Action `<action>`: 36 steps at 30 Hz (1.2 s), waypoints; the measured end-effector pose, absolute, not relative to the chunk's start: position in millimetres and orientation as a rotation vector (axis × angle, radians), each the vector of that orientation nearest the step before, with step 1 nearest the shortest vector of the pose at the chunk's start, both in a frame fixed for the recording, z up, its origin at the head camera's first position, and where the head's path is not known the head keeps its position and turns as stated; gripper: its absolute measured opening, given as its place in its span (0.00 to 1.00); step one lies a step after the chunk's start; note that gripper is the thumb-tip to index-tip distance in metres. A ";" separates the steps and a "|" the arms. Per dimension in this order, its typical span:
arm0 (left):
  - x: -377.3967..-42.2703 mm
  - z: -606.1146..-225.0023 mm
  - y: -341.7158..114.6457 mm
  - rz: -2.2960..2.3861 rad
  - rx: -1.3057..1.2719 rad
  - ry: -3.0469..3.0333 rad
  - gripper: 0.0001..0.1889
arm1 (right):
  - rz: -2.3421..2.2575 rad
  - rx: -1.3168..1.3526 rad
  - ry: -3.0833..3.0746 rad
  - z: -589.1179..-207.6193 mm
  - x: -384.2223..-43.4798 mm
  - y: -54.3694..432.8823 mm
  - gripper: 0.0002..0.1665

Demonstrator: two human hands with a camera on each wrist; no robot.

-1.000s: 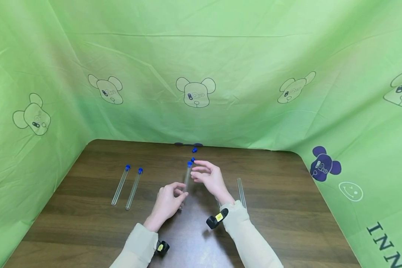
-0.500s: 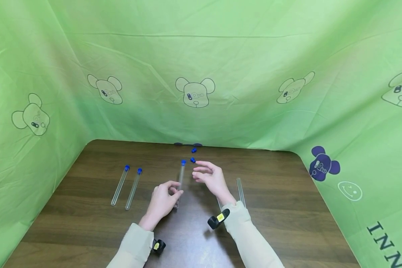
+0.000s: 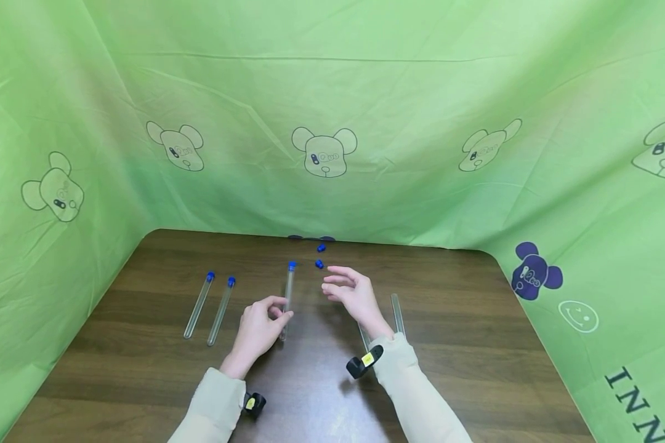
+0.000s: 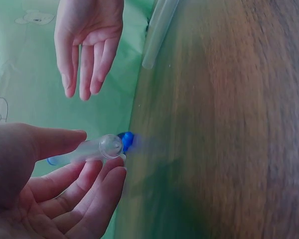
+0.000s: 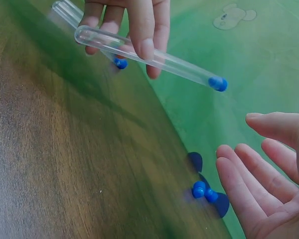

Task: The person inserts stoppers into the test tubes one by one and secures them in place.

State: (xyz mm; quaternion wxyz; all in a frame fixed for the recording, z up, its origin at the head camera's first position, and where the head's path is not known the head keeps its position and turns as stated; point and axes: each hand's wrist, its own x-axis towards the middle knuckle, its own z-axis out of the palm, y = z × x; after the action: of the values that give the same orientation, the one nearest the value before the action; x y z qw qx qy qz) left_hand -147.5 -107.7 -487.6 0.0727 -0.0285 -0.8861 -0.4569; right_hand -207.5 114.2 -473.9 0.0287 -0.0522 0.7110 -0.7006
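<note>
Pinching the tube (image 5: 172,66) in our left hand (image 3: 258,327), we need gentle pressure; our empty right hand (image 3: 359,299) hovers to its right.

cloth backdrop (image 3: 332,86): green, creased, printed with cartoon heads (image 3: 325,157)
table (image 3: 476,381): brown wood grain, rounded corners
light: pale tabletop glare (image 3: 316,421)
</note>
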 end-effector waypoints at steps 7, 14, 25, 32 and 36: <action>-148.1 -488.6 -118.1 -1.335 -0.063 -2.668 0.12 | -2.156 -0.155 2.220 -474.4 -206.8 119.1 0.25; -148.4 -490.1 -128.3 -1.322 -0.024 -2.690 0.14 | -2.129 -0.143 2.249 -475.1 -205.8 125.9 0.26; -146.4 -492.2 -143.7 -1.315 -0.005 -2.698 0.17 | -2.113 -0.118 2.283 -477.2 -201.7 133.4 0.27; -144.8 -492.3 -155.0 -1.292 0.042 -2.734 0.18 | -2.104 -0.116 2.337 -478.7 -200.2 138.6 0.27; -144.0 -492.6 -160.6 -1.267 0.051 -2.747 0.18 | -2.089 -0.101 2.361 -478.5 -199.0 142.3 0.26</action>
State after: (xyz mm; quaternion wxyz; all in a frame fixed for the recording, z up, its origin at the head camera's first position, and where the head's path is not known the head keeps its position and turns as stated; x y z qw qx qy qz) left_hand -144.0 -160.6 -492.6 0.0578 0.0169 -0.9064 -0.4180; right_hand -199.0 142.3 -478.5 -0.0060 -0.0322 0.7486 -0.6623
